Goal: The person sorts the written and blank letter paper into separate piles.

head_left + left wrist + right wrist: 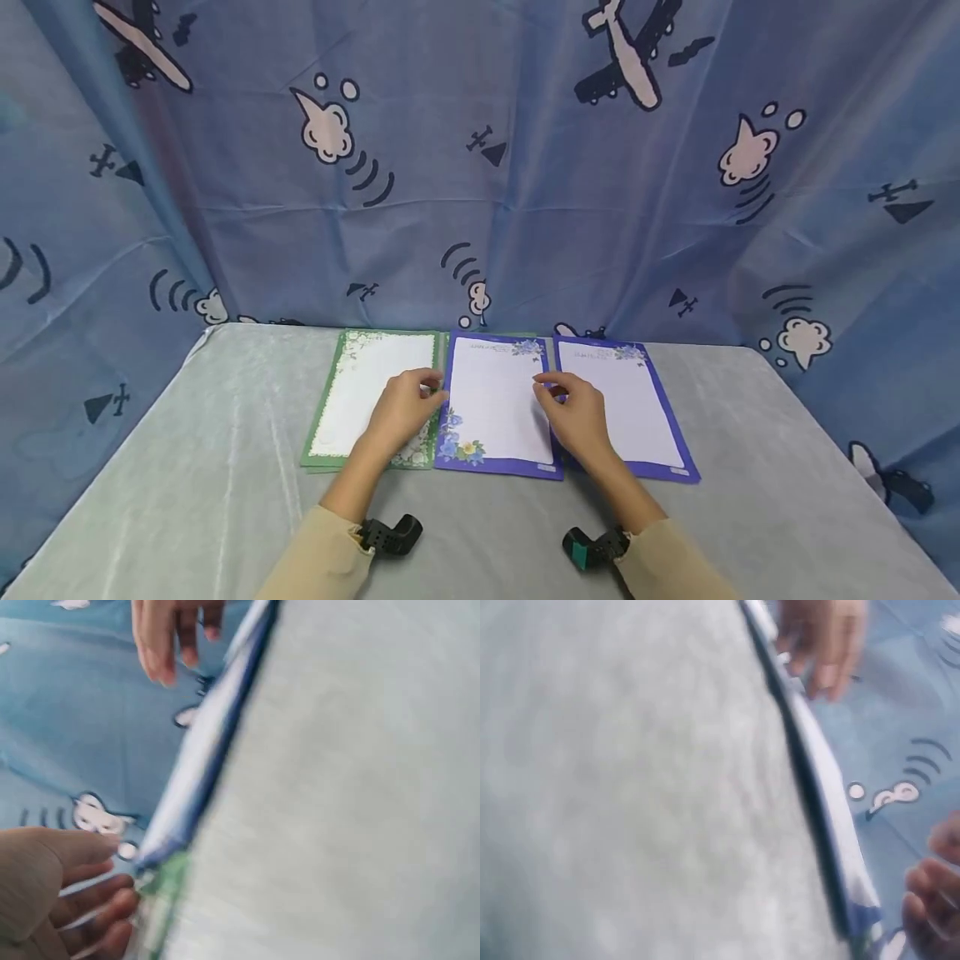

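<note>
Left hand (401,410) and right hand (579,412) are poised with loosely bent fingers at the two long sides of the middle purple-bordered sheet (495,404), apparently gripping nothing, though whether a fingertip touches it I cannot tell; handling it well probably calls for light, matching pinches, kept level so the paper doesn't buckle. White inside, with blue blooms at two opposite corners, it lies between a green-bordered sheet (360,379) and another purple-bordered sheet (641,417) on the pale table cover (187,475).

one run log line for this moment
left hand: over green-bordered sheet | right hand: over two purple-bordered sheets | contact: unclear
</note>
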`<state>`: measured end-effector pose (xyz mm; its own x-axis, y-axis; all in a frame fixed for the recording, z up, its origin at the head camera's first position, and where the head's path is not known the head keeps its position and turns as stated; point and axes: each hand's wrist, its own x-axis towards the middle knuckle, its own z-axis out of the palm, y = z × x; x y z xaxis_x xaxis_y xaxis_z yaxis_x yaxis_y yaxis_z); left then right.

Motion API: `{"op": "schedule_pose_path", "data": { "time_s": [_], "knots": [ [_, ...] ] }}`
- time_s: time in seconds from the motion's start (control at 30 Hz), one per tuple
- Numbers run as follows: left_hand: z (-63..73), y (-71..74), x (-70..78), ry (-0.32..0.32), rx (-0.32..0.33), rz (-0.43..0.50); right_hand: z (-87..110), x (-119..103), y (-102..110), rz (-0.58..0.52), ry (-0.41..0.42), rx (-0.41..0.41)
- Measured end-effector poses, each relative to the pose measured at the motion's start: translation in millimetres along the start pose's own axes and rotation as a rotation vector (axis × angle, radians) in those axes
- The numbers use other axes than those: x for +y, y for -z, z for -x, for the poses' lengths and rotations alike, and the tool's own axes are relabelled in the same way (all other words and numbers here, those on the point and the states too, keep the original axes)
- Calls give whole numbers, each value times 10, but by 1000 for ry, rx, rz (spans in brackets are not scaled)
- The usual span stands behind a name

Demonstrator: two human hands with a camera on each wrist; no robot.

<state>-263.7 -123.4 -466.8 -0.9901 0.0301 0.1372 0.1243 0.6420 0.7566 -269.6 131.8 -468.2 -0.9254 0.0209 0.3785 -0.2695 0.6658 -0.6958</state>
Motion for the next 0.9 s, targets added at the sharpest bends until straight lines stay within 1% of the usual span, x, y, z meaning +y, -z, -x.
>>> {"op": "schedule_pose_path", "data": {
  "time_s": [0.17, 0.23, 0.27, 0.33, 0.43, 0.5, 0.6, 0.7, 0.83, 0.9],
  "knots": [
    [-41, -144, -185, -38, 81, 16, 53, 232, -59, -23, 37, 174],
    [-51, -169, -239, -47, 110, 34, 57, 278, -79, -13, 37, 212],
    [-55, -176, -260, -46, 121, 37, 58, 292, -86, 3, 27, 214],
    [-54, -174, -279, -47, 128, 37, 59, 308, -93, 31, -17, 181],
    [-54, -164, -282, -47, 111, 0, 61, 312, -91, 83, -87, 92],
    [-48, -155, -273, -46, 94, -29, 63, 301, -84, 92, -103, 55],
    [-41, -148, -255, -44, 77, -66, 64, 277, -69, 99, -91, 37],
    [-36, -148, -254, -58, 72, -84, 64, 264, -60, 90, -75, 38],
    [-28, -155, -253, -89, 73, -71, 75, 267, -57, 63, -56, 56],
    [-27, -164, -253, -93, 71, -64, 83, 277, -60, 50, -34, 69]
  ]
}}
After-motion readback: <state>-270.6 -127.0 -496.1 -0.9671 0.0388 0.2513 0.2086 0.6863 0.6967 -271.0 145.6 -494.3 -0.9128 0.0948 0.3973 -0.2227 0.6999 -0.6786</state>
